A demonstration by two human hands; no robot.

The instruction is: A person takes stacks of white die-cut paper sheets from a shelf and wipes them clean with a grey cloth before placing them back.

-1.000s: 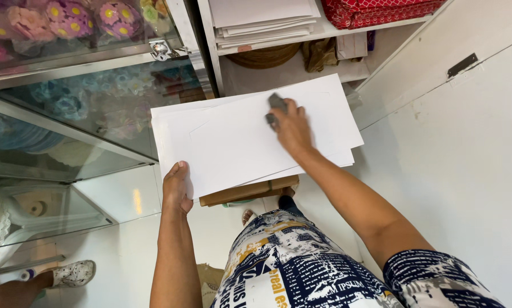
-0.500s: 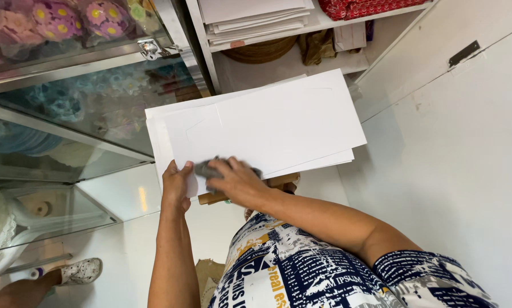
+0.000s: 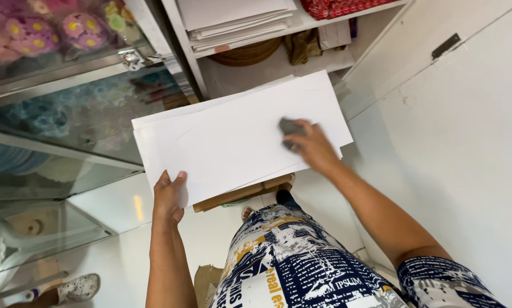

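1. While the sheets (image 3: 233, 137) lie stacked on a brown board (image 3: 242, 194) at picture centre, the left hand (image 3: 169, 197) pinches their 7 o'clock corner, thumb on top.
2. At 3 o'clock on the sheets, the right hand (image 3: 313, 147) presses a dark pad (image 3: 290, 126) flat (fingers curled over it, closed).
3. Toward 12 o'clock, a shelf (image 3: 301, 23) holds more paper.

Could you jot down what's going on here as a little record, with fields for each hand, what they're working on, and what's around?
Left hand: left hand grips the near corner of the white sheets
Right hand: right hand presses a small dark pad on the top sheet
Support: brown board under the sheets
Behind: shelf with stacked white sheets
Left side: glass cabinet with colourful flowers
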